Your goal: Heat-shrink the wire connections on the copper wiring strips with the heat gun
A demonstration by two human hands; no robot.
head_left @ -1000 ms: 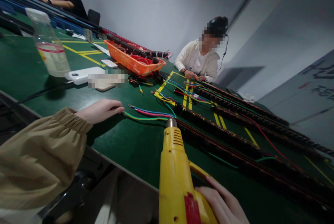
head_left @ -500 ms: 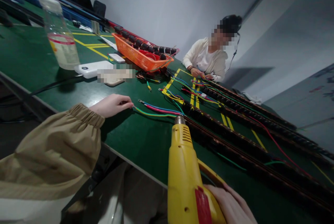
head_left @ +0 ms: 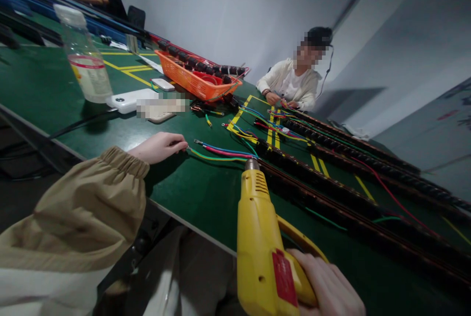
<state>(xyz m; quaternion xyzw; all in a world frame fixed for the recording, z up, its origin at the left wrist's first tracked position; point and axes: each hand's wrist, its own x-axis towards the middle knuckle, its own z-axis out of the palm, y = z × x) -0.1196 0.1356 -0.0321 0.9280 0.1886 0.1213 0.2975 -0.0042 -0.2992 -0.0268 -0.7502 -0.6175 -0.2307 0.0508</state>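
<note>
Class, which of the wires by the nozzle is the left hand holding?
The green-and-yellow wire: the left hand pinches its tip; the blue wire and pink wire are unheld.

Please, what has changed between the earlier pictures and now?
Since the first picture, the view shifted, and more of the handle of the heat gun shows above the right hand. Nothing was grasped or released: the left hand still pinches the green-yellow wire.

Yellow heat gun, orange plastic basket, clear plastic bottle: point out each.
Yellow heat gun (head_left: 258, 230), head view: middle of its body.
Orange plastic basket (head_left: 184, 78), head view: near side wall.
Clear plastic bottle (head_left: 89, 73), head view: its label.
</note>
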